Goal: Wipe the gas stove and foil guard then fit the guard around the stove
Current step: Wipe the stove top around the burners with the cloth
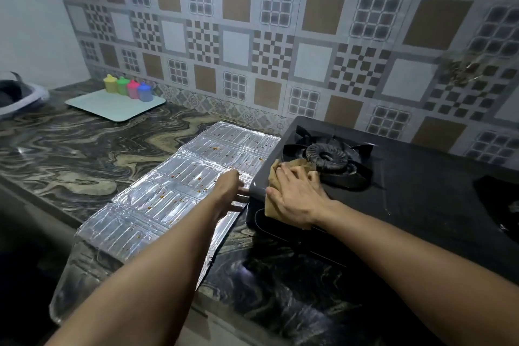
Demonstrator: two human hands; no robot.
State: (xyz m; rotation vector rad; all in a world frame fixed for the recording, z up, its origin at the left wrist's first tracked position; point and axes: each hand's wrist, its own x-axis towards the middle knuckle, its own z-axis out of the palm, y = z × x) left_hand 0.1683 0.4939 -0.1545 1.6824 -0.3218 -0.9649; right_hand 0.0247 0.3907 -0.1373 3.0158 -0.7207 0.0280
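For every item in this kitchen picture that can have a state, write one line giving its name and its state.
Gas stove: unlit, being wiped.
Foil guard: lying flat on the counter, unfolded, spattered with brown spots.
Cloth: flat on the stove, under the right hand.
Right hand: fingers straight, pressing the cloth.
Left hand: at the stove's left edge, grip unclear.
Four coloured bottles: upright, capped, on the tray.

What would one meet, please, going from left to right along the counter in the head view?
Grey basin → tray carrying four coloured bottles → foil guard, lying flat → left hand → right hand pressing the cloth → burner on the stove.
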